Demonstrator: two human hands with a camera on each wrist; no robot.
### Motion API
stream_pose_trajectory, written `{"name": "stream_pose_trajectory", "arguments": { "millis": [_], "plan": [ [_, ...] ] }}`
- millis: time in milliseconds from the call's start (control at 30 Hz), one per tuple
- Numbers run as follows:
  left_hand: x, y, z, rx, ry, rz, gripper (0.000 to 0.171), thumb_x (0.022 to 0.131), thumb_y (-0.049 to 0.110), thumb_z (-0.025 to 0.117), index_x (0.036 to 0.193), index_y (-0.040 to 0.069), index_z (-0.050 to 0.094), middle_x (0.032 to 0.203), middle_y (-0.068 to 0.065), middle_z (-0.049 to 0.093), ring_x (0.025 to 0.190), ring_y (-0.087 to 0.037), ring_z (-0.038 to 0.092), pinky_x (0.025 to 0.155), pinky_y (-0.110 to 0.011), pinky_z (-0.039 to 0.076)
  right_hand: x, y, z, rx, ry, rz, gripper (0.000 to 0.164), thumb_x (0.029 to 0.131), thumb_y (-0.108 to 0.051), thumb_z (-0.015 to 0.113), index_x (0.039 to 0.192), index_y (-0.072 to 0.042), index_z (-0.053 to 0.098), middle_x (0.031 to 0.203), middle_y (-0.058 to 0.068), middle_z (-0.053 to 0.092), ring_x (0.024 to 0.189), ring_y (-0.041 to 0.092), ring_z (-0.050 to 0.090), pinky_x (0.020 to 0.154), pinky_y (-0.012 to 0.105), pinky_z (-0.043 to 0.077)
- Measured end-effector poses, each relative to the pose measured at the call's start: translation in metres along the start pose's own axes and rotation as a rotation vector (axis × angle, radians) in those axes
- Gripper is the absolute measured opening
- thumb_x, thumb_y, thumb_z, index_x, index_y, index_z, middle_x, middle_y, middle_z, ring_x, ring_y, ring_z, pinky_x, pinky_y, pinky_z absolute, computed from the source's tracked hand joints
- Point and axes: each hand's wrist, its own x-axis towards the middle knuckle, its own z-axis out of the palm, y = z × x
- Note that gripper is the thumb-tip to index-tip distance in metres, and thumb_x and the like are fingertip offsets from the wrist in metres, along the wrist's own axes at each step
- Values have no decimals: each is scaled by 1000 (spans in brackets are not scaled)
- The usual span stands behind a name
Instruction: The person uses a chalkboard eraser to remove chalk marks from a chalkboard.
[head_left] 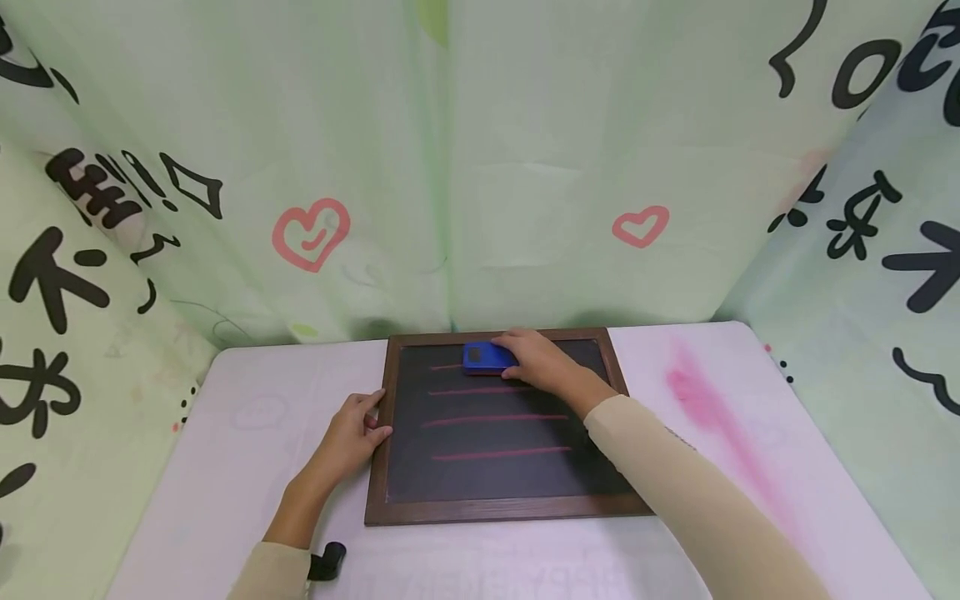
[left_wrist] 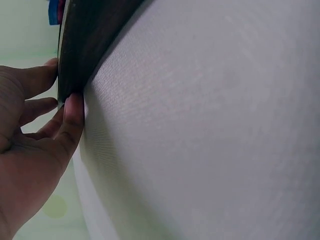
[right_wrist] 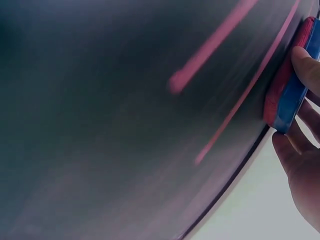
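A framed chalkboard (head_left: 495,475) lies flat on the white table, with several pink chalk lines across its dark face. My right hand (head_left: 543,362) grips a blue eraser (head_left: 483,357) near the board's far edge, over the topmost line. In the right wrist view the eraser's red pad (right_wrist: 275,97) faces the board, and the thumb (right_wrist: 306,67) lies along its side. At the board's left side, my left hand (head_left: 352,437) holds the wooden frame (head_left: 377,471) by its edge. The left wrist view has one fingertip on the frame's upper edge and another low against its side.
A white table (head_left: 285,392) carries the board, with a pink smear (head_left: 708,400) to its right. Pale green curtains (head_left: 525,167) with black characters and pink hearts enclose the far side and both flanks. A black strap piece (head_left: 327,562) shows at the left wrist.
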Motion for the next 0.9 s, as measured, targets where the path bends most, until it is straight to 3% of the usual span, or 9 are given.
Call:
{"name": "stream_pose_trajectory", "arguments": {
  "millis": [500, 900],
  "plan": [
    [-1, 0, -1, -1, 0, -1, 62, 90, -1, 76, 145, -10, 51, 125, -26, 57, 90, -23, 59, 73, -28, 49, 41, -62, 21, -12, 13, -19, 61, 96, -20, 75, 151, -8, 52, 151, 13, 55, 142, 32, 49, 118, 42, 40],
    [0, 0, -2, 9, -11, -23, 62, 92, 1, 75, 148, -7, 50, 128, -25, 57, 93, -24, 60, 77, -33, 51, 54, -96, 29, -91, 20, -23, 57, 101, -29, 68, 152, -11, 52, 150, 11, 54, 137, 31, 53, 115, 40, 44]
  ]
}}
